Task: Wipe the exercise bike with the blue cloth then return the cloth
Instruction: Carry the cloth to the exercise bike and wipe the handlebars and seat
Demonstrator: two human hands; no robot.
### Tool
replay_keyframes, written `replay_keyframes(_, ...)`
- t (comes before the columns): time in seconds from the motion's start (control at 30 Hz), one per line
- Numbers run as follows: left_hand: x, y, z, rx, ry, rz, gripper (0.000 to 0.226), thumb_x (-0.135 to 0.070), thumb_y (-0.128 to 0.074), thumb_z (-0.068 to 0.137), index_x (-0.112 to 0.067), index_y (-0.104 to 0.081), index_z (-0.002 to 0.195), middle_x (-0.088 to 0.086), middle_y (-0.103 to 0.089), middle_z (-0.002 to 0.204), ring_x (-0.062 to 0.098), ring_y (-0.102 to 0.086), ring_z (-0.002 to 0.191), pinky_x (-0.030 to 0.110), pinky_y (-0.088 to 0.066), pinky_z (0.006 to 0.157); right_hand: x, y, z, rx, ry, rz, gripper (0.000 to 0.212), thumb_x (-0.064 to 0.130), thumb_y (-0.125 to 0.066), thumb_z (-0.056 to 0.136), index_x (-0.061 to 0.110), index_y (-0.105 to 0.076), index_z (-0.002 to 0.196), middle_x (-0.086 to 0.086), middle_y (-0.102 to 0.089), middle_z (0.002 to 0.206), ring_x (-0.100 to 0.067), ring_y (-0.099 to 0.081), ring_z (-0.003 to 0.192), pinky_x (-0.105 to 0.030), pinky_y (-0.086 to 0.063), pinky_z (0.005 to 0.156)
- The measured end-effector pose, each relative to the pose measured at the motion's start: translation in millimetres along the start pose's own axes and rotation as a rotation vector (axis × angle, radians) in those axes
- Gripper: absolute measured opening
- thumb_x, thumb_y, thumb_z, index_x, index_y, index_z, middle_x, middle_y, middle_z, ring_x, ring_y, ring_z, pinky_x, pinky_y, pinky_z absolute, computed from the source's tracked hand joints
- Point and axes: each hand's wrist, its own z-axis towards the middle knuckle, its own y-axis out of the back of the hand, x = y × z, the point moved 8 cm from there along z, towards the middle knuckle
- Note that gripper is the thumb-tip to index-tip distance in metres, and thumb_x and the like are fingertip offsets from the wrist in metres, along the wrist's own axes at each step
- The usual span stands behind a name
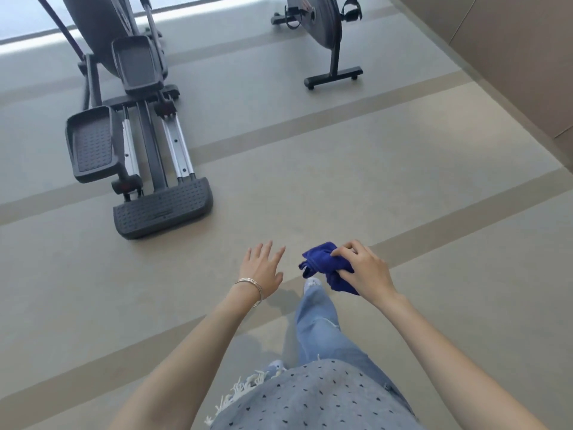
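The blue cloth (319,262) is bunched up in my right hand (362,268), held out in front of me at waist height. My left hand (262,268) hovers just left of the cloth with its fingers spread and nothing in it; a thin bangle circles that wrist. The black exercise bike (325,29) stands at the top of the view, far ahead and slightly right, with only its lower body, pedals and rear foot bar showing. Neither hand is near the bike.
A dark elliptical trainer (139,144) with two foot plates and a rear step fills the left side. A beige wall (521,72) runs along the right. Grey floor with darker stripes lies between me and the machines. My jeans leg and shoe show below the cloth.
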Motion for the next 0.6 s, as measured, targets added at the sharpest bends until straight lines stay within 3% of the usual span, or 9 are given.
replay_keyframes(0.3,-11,110,137,-0.087,0.033,-0.014,0.062,-0.039,-0.038,0.095,-0.025,-0.011,0.150,0.008,-0.012,0.158,0.029,-0.012,0.145,0.044,-0.011,0.119,-48,77,163,-0.059,0.035,0.003,0.028,0.016,-0.063,0.076,0.029,-0.062,0.101,0.009,-0.056,0.100,-0.018,-0.054,0.088,-0.026,-0.039,0.060)
replay_keyframes(0.6,-1,164,241,-0.096,0.023,-0.009,0.063,-0.040,-0.039,0.095,-0.025,-0.013,0.150,0.009,-0.015,0.157,0.029,-0.015,0.144,0.044,-0.015,0.117,-79,99,269,-0.025,0.034,-0.002,0.026,0.015,-0.062,0.077,0.026,-0.062,0.101,0.007,-0.057,0.100,-0.020,-0.055,0.087,-0.030,-0.045,0.062)
